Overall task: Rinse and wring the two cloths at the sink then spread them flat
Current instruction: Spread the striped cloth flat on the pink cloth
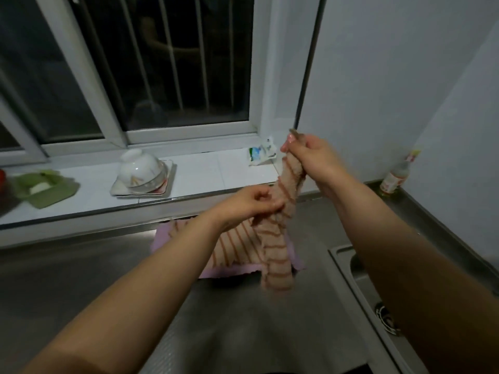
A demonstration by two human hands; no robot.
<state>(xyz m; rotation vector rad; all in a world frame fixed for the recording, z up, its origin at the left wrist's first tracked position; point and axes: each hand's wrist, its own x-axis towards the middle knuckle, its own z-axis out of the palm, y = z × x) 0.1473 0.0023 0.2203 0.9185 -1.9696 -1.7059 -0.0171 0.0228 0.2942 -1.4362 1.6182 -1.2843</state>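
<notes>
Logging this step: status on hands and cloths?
Right hand and left hand grip striped cloth, lifted. Purple cloth flat on counter beneath. Nothing obstructing.

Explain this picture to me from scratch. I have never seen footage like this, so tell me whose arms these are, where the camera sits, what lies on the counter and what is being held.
There is no machine here. The single picture comes from a camera worn on a person's head, looking forward and down, so the two bare arms reaching in are that person's own.

The right hand grips the top of a striped cloth and holds it up, so it hangs in a bunched column. The left hand pinches the same cloth lower down.

Under it, a pale purple cloth lies flat on the steel counter, partly covered by the striped one. The sink is at the right edge.

On the tiled sill below the window stand an upturned white bowl on a plate, a green dish and a small packet. A bottle stands in the corner.
</notes>
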